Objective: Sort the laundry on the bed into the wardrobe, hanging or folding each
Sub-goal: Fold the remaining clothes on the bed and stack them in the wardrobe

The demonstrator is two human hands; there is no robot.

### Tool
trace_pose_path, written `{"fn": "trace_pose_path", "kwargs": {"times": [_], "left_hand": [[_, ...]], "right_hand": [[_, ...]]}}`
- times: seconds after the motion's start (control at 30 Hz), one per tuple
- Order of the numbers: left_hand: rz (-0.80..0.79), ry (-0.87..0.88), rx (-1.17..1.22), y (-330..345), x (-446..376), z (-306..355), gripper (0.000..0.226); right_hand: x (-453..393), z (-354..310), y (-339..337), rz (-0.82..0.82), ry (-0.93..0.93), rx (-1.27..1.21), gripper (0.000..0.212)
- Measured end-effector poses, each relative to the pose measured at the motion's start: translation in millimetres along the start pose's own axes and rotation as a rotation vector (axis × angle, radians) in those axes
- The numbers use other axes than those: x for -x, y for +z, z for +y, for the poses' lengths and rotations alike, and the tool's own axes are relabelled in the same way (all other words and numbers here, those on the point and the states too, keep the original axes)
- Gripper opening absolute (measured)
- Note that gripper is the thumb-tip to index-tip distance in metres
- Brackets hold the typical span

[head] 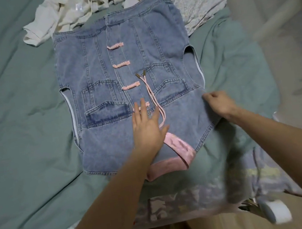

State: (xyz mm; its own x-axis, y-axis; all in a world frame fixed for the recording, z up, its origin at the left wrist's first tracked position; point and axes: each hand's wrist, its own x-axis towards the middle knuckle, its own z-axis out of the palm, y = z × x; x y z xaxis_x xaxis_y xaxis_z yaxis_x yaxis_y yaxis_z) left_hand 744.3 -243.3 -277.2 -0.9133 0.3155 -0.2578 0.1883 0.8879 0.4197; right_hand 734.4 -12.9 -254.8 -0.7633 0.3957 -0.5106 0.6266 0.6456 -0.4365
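Head view: I'm looking down on a denim vest point(111, 139) spread flat on the green bed sheet point(20, 113), collar end towards me, hem towards the far laundry pile
Left grip: my left hand point(147, 128) lies flat on the chest panel, fingers spread and straight, pressing the cloth down beside the pink cords point(154, 102)
Right grip: my right hand point(220, 102) is curled at the vest's right edge near the shoulder; I judge it's pinching the denim there, though the fingertips are tucked from sight
Handling: denim looks thick and fairly stiff, I'd say it holds a fold well and won't slide; the pink collar point(178, 147) looks softer and slicker
Where to hold: shoulder seams or side edges, I reckon; keep the metal-tipped cords tucked in first
Writing: no brand or label I can read; nothing legible on the pockets
Behind: cream garments point(58, 16) and a floral cloth point(200, 4) wait, crumpled
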Motion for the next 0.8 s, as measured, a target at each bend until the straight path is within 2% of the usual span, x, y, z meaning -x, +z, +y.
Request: {"fn": "trace_pose_path", "kwargs": {"times": [0.1,0.2,0.3,0.37,0.43,0.5,0.57,0.6,0.63,0.7,0.73,0.8], "left_hand": [[-0.206,0.157,-0.124,13.7,-2.4,15.1,0.081],[-0.396,0.101,-0.129,26.3,-1.5,23.0,0.093],[-0.449,0.08,-0.148,32.6,0.6,27.1,0.102],[-0.46,0.091,-0.179,34.9,1.5,29.3,0.107],[-0.458,0.1,-0.215,37.0,3.2,30.9,0.11],[-0.451,0.108,-0.244,39.3,4.4,30.6,0.111],[-0.425,0.116,-0.26,41.8,4.7,29.4,0.109],[-0.417,0.121,-0.266,42.9,5.6,28.5,0.108],[-0.422,0.127,-0.27,43.8,6.7,27.8,0.107],[-0.463,0.136,-0.277,44.0,8.9,26.8,0.103],[-0.489,0.141,-0.286,40.9,8.2,27.5,0.101],[-0.459,0.181,-0.301,26.2,1.6,29.2,0.086]], "right_hand": [[0.8,7.0,-7.0,-0.106,-0.095,-0.229,0.023],[7.3,15.9,-15.8,-0.185,-0.126,-0.111,0.027],[12.8,40.2,-20.5,0.003,-0.09,0.049,0.045],[18.5,54.6,-16.3,0.131,-0.113,0.047,0.035],[22.1,59.9,-8.5,0.172,-0.153,0.14,0.016],[24.4,58.7,1.0,0.196,-0.328,0.431,0.027],[19.7,60.1,5.5,0.221,-0.63,0.665,0.045],[16.4,65.0,6.7,0.187,-0.734,0.774,0.051],[15.5,71.6,6.0,0.072,-0.728,0.842,0.053],[15.7,85.8,3.7,-0.154,-0.524,0.892,0.052],[14.9,86.1,2.1,-0.216,-0.45,0.929,0.053],[10.7,71.1,-0.1,-0.196,-0.469,1.004,0.049]]}}
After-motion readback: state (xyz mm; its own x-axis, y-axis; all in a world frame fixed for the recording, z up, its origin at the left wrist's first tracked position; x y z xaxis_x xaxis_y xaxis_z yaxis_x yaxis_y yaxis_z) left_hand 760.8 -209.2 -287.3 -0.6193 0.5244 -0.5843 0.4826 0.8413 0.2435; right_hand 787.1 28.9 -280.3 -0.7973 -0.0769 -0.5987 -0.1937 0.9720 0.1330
